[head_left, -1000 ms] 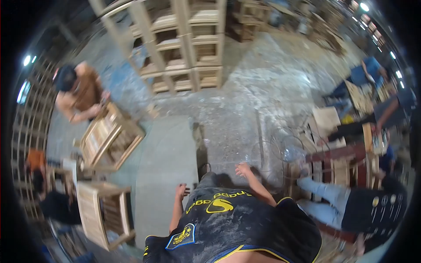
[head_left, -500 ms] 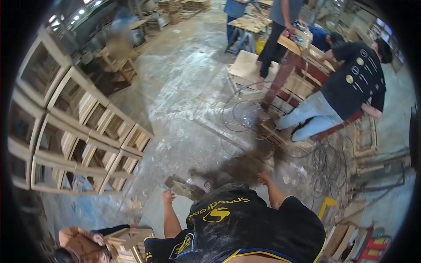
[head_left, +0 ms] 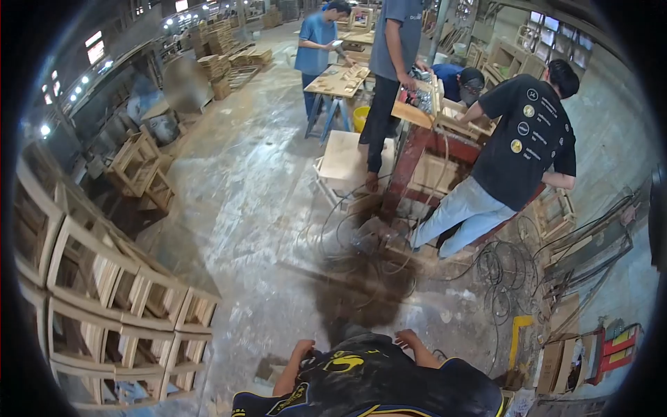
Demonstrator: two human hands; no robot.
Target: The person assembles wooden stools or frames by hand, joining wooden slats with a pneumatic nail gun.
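My left hand (head_left: 304, 347) hangs in front of my body at the lower middle, its fingers loosely bent with nothing seen in them. My right hand (head_left: 407, 339) is on the other side of my black shirt (head_left: 375, 372), fingers slightly apart and holding nothing visible. Both hands are in the air above the concrete floor (head_left: 257, 292), apart from any object. Nearest my left hand is a pale flat piece (head_left: 269, 370) on the floor, partly hidden by my arm.
Stacked wooden frames (head_left: 114, 320) stand at the left. Ahead on the right, a person in a black shirt (head_left: 524, 132) and other people work around a red bench (head_left: 417, 163). Hoses (head_left: 500, 278) lie coiled on the floor. A wooden-topped piece (head_left: 351, 160) stands beyond.
My view has tilted up, showing more of the far workshop. Frames, floor and my hands sit lower in the picture. The person at lower left is out of view.
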